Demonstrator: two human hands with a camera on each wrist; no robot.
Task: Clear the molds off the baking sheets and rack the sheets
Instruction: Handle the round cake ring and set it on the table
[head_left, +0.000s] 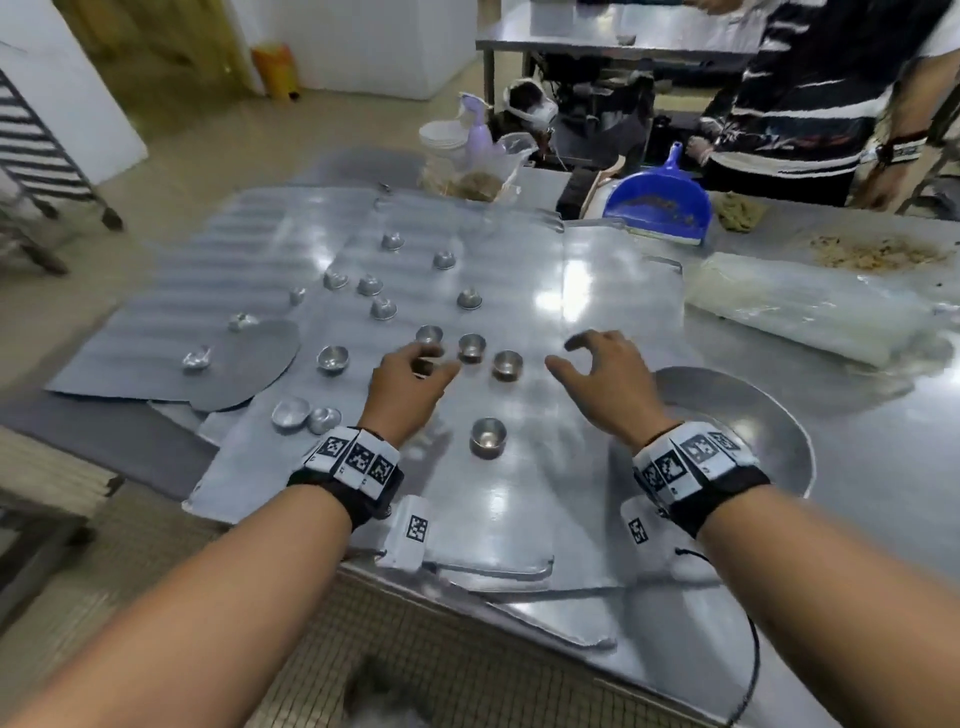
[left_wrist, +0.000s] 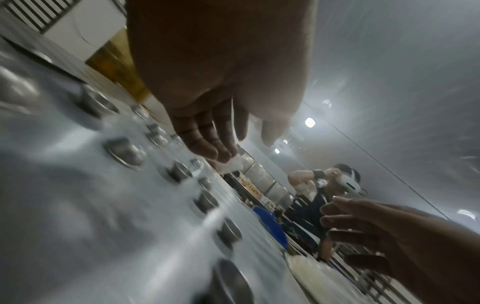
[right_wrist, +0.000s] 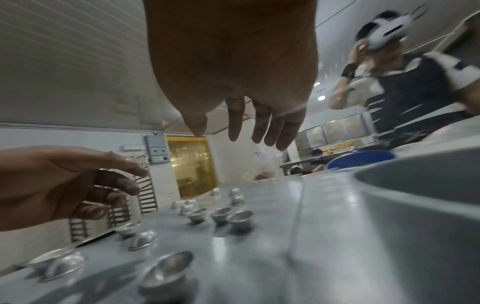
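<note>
Two bare forearms, no sleeves. Each wrist wears a wide black strap band (head_left: 358, 499) topped with a row of white blocks printed with black square coded markers. The right wrist's band (head_left: 711, 491) looks the same. A further white tagged block (head_left: 413, 530) hangs beneath each wrist. A thin black cable (head_left: 748, 649) trails from the right band. The left hand (head_left: 410, 387) and right hand (head_left: 602, 384) are bare, ungloved.

Baking sheets (head_left: 524, 291) look like brushed metal with a dull-to-glossy sheen and glare patches; the left one (head_left: 171, 322) is matt grey with faint ridges. Molds (head_left: 488, 436) are small polished metal cups, shiny inside. Dustpan (head_left: 658, 200) is glossy blue plastic, the wrapped roll (head_left: 810, 312) crinkled clear film, the wristbands (head_left: 698, 467) black cloth.
</note>
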